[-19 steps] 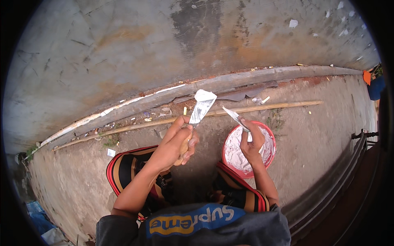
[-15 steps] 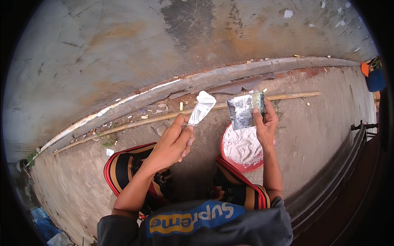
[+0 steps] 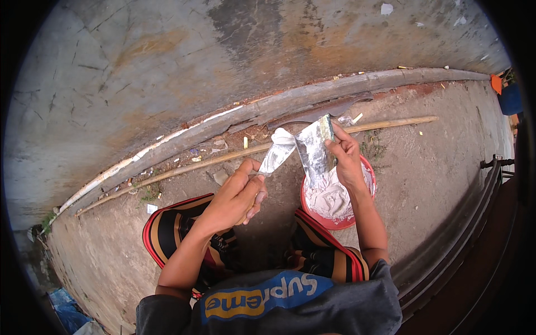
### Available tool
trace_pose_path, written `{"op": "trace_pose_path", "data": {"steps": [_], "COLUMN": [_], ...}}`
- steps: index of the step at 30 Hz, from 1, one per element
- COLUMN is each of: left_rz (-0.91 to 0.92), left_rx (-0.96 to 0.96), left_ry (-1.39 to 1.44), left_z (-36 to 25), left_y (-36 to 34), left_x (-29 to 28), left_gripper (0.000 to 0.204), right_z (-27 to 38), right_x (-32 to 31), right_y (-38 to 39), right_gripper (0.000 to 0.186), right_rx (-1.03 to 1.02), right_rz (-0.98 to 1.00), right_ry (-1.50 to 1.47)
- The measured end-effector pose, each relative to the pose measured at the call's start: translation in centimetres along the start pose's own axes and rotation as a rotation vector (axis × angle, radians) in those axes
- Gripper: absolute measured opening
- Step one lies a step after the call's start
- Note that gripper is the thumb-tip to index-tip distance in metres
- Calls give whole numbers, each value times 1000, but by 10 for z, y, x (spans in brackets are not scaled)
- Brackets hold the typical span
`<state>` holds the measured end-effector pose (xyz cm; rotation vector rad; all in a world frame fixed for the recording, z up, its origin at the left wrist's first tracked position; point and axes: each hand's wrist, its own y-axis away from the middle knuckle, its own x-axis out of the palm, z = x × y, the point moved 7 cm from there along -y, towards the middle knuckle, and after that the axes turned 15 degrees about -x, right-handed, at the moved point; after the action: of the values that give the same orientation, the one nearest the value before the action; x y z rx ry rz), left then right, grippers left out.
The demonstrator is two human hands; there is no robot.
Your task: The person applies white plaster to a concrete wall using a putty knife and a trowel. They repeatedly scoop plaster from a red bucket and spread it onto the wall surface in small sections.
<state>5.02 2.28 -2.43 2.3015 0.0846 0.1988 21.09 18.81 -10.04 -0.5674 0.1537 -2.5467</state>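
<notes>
My left hand (image 3: 239, 192) is closed around the handle of a putty knife (image 3: 273, 159), whose blade carries a white lump of putty at its tip. In my right hand (image 3: 347, 159) a flat rectangular scraper plate (image 3: 314, 146), smeared white and grey, is pinched between thumb and fingers. The plate's left edge is very close to the putty knife's blade; whether they touch I cannot tell. Below the plate and partly behind my right forearm stands a red bowl (image 3: 335, 224) of whitish putty (image 3: 326, 200).
A stained grey wall (image 3: 167, 61) rises in front, with a raised ledge (image 3: 312, 92) along its foot. A long bamboo pole (image 3: 184, 166) lies on the ground before it, among small debris. At the right is a dark bench-like structure (image 3: 463, 229); a blue container (image 3: 510, 100) stands far right.
The scraper plate has moved left toward the putty knife and tilted. My right hand has shifted left with it, exposing more of the bowl; my left hand has barely moved.
</notes>
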Motion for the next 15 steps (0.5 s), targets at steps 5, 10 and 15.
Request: {"op": "trace_pose_path", "data": {"steps": [5, 10, 15], "left_rz": [90, 180, 157], "left_rx": [-43, -73, -80], "left_ry": [98, 196, 301], "left_z": [1, 2, 0], "left_y": [-1, -1, -1], "left_x": [3, 2, -1], "left_gripper": [14, 14, 19], "right_z": [-8, -15, -18], "right_x": [-4, -6, -8], "right_y": [2, 4, 8], "right_gripper": [50, 51, 50], "right_rx": [32, 52, 73], "right_rz": [-12, -16, -34], "right_ry": [-27, -40, -19]}}
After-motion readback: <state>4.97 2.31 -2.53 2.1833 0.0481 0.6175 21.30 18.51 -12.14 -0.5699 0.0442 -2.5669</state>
